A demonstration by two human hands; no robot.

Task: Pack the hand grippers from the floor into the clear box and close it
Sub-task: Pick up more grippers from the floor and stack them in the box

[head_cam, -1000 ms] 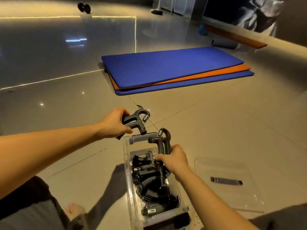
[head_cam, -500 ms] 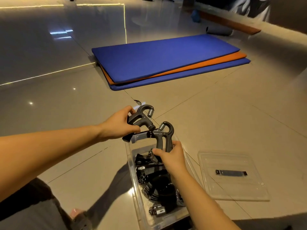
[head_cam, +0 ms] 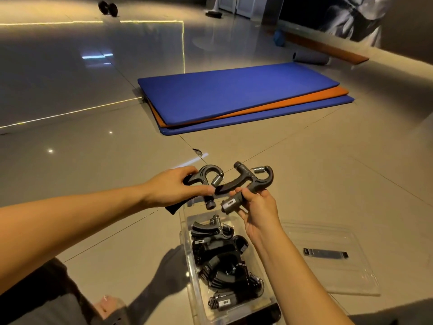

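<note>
— Item one?
— Hand gripper (head_cam: pixel 207 175), left hand (head_cam: pixel 173 191) curled round its handles; long axis slants, spring loop beyond the fingertips, pointing away from the person.
— Item two?
— Second hand gripper (head_cam: pixel 246 181), right hand (head_cam: pixel 257 207) gripping one handle; handles point toward the left hand, loop opposite. Clear box (head_cam: pixel 190 273) just beneath both grips.

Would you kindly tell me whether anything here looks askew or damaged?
The stacked mats are fanned askew: the orange mat pokes out between two blue ones. A dark mark at a floor tile joint, between the mats and the clear box, looks like a chip, though it is too small to be sure.
</note>
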